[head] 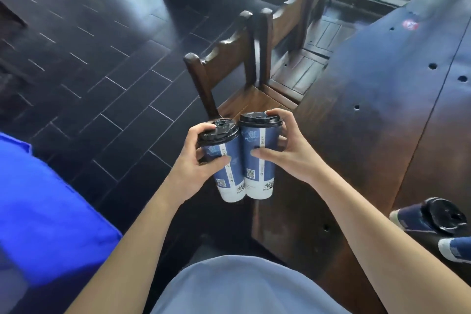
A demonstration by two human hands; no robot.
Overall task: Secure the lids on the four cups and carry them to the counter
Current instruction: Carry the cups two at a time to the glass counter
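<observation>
I carry two blue and white paper cups with black lids side by side in the air, off the left edge of the table. My left hand (193,160) grips the left cup (228,173), thumb across its front. My right hand (285,153) grips the right cup (257,168), fingers curled over the lid's rim. The two cups touch each other. Two more blue cups stand on the dark wooden table (382,99) at the lower right: one (430,216) with a black lid, the other (456,248) cut off by the frame edge.
Wooden chairs (229,64) stand along the table's left side, just beyond the held cups. Dark tiled floor (89,71) spreads to the left. A blue cloth object (43,209) is at the left edge. A red and white sticker (410,24) lies on the far tabletop.
</observation>
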